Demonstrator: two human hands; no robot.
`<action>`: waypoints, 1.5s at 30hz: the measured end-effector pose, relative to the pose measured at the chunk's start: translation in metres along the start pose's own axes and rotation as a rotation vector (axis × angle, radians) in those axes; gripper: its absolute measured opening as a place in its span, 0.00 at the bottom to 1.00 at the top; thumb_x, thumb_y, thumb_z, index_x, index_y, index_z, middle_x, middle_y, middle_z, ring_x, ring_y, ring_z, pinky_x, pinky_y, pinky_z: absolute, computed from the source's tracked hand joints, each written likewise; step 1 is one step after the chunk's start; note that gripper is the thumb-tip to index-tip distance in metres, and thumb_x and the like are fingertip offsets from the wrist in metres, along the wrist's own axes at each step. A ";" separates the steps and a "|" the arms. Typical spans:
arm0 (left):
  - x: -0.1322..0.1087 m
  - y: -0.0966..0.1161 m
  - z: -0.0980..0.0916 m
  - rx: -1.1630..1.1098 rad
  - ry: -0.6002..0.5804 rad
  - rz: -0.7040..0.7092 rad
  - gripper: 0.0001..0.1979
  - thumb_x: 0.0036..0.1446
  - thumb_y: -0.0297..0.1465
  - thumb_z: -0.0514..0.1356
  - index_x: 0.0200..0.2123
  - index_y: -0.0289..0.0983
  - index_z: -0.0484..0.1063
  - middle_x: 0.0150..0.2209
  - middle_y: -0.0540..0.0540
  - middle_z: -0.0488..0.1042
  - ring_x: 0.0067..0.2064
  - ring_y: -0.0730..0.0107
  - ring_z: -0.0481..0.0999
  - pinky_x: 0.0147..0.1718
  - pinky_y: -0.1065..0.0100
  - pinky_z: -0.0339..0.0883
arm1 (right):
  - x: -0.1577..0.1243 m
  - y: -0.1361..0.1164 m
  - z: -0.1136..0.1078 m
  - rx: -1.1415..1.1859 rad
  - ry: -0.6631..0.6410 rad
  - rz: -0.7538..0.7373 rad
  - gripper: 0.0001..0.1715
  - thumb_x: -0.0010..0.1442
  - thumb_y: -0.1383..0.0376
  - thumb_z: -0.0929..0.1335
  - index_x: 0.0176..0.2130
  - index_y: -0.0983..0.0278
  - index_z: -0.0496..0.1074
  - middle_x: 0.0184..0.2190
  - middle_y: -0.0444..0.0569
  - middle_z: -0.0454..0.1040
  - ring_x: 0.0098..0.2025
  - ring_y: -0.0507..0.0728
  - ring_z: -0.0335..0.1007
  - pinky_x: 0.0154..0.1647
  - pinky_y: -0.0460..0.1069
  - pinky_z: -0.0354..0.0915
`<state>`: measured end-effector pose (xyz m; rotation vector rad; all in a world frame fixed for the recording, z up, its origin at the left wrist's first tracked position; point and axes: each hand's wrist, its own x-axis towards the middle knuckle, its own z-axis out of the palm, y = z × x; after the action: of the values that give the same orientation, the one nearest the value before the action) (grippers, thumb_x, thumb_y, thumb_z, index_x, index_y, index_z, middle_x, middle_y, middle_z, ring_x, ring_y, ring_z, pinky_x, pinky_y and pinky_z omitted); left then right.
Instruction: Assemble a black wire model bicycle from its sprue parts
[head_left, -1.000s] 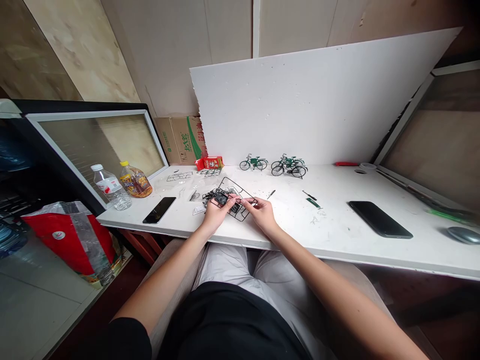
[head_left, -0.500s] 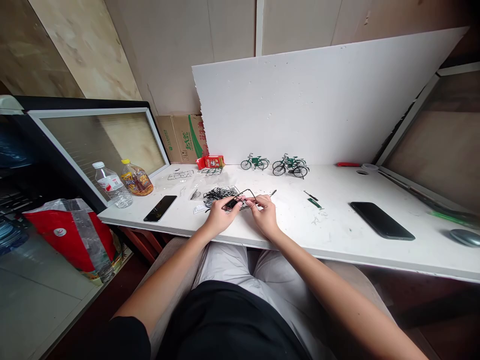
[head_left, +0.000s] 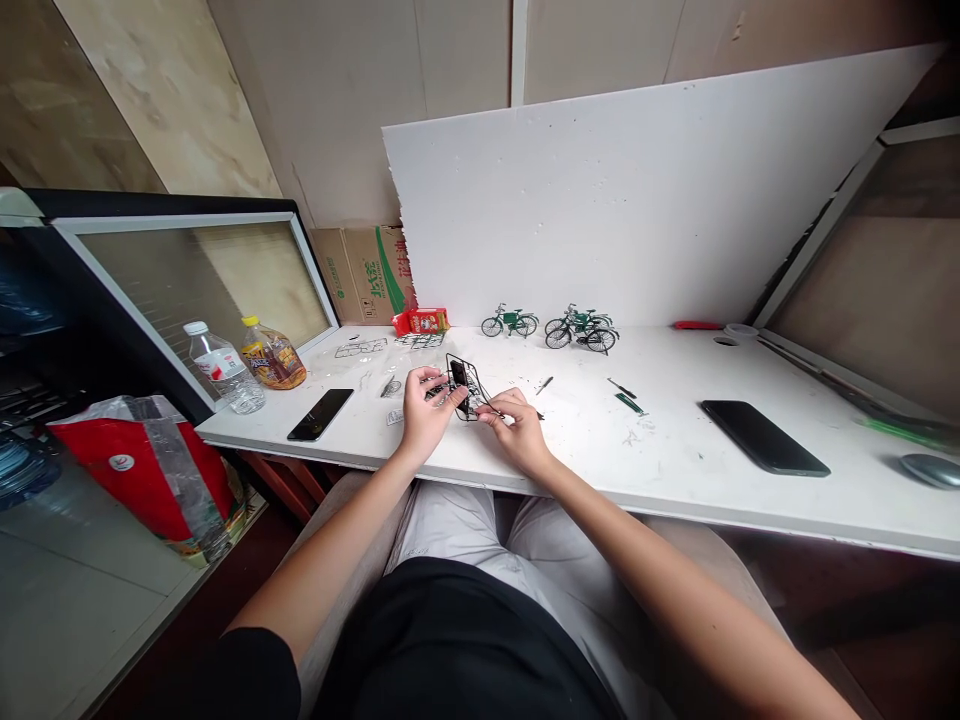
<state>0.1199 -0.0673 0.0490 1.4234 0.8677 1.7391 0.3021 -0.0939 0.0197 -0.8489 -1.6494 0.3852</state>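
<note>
A black plastic parts frame (head_left: 463,385) with small model pieces is lifted and tilted above the white table (head_left: 675,450). My left hand (head_left: 422,415) grips its left side, fingers closed round it. My right hand (head_left: 517,432) pinches its lower right edge. Behind the frame, more black parts and flat frames (head_left: 360,349) lie on the table. Two finished green model bicycles (head_left: 509,323) (head_left: 581,331) stand at the back by the white foam board (head_left: 645,190).
A black phone (head_left: 320,414) lies left of my hands, another phone (head_left: 763,438) to the right. Small tools (head_left: 624,397) lie between. Two bottles (head_left: 223,370) (head_left: 273,357) stand at the left end, a red carton (head_left: 420,322) at the back, a grey mouse (head_left: 930,469) far right.
The parts frame lay nearly flat near the table a second ago; both hands have raised it and turned it upright, edge towards me.
</note>
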 end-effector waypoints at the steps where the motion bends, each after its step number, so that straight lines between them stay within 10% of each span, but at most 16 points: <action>1: -0.003 0.001 0.001 0.047 -0.037 0.039 0.20 0.51 0.37 0.76 0.43 0.40 0.74 0.56 0.38 0.76 0.59 0.54 0.77 0.60 0.53 0.72 | 0.000 0.001 0.000 -0.003 0.007 -0.003 0.09 0.68 0.59 0.72 0.37 0.56 0.83 0.36 0.50 0.83 0.45 0.64 0.71 0.52 0.62 0.67; 5: -0.015 0.000 0.007 0.189 -0.182 0.047 0.09 0.60 0.38 0.70 0.41 0.40 0.84 0.51 0.38 0.82 0.59 0.47 0.78 0.66 0.48 0.65 | 0.000 0.003 0.000 -0.042 0.019 -0.041 0.11 0.68 0.66 0.69 0.36 0.57 0.82 0.35 0.48 0.83 0.40 0.62 0.71 0.54 0.62 0.65; 17: -0.010 -0.004 -0.003 0.281 -0.510 -0.071 0.21 0.49 0.33 0.77 0.49 0.42 0.84 0.51 0.41 0.84 0.56 0.46 0.80 0.65 0.50 0.67 | -0.001 0.000 0.000 -0.110 0.064 0.057 0.10 0.64 0.69 0.69 0.32 0.58 0.78 0.32 0.49 0.78 0.43 0.64 0.66 0.45 0.58 0.67; 29: -0.001 -0.015 -0.011 0.325 -0.162 0.112 0.10 0.55 0.39 0.74 0.37 0.41 0.82 0.44 0.41 0.81 0.51 0.52 0.80 0.62 0.51 0.69 | 0.004 0.004 -0.002 -0.067 0.185 0.145 0.10 0.67 0.56 0.72 0.40 0.59 0.81 0.39 0.52 0.83 0.46 0.64 0.71 0.48 0.58 0.68; 34: 0.016 -0.001 -0.023 0.403 0.006 0.267 0.34 0.44 0.38 0.80 0.54 0.40 0.74 0.58 0.38 0.74 0.60 0.52 0.76 0.64 0.54 0.67 | 0.003 0.004 -0.002 -0.030 0.182 0.132 0.10 0.67 0.56 0.72 0.39 0.59 0.81 0.38 0.52 0.83 0.46 0.64 0.71 0.48 0.58 0.69; 37: 0.024 0.004 -0.028 0.387 -0.164 0.213 0.39 0.42 0.37 0.81 0.58 0.40 0.75 0.60 0.37 0.76 0.63 0.49 0.74 0.66 0.52 0.64 | 0.003 0.002 -0.003 -0.028 0.171 0.126 0.11 0.68 0.55 0.72 0.39 0.58 0.81 0.38 0.51 0.83 0.45 0.64 0.71 0.48 0.58 0.69; 40: 0.025 0.001 -0.031 0.348 -0.419 0.029 0.22 0.48 0.39 0.78 0.46 0.39 0.83 0.47 0.38 0.84 0.51 0.49 0.82 0.60 0.51 0.71 | 0.003 0.002 -0.002 -0.058 0.120 0.094 0.09 0.69 0.57 0.71 0.39 0.58 0.81 0.38 0.50 0.83 0.45 0.63 0.72 0.50 0.58 0.67; 45: 0.022 -0.002 -0.032 0.469 -0.439 0.041 0.10 0.54 0.40 0.74 0.36 0.41 0.87 0.40 0.41 0.86 0.44 0.50 0.85 0.54 0.52 0.75 | 0.002 0.006 0.001 -0.153 0.040 0.031 0.09 0.70 0.61 0.70 0.44 0.58 0.82 0.39 0.50 0.82 0.45 0.62 0.72 0.54 0.59 0.65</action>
<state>0.0859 -0.0494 0.0530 2.0405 1.0395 1.2125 0.3028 -0.0883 0.0173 -0.9902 -1.6456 0.2642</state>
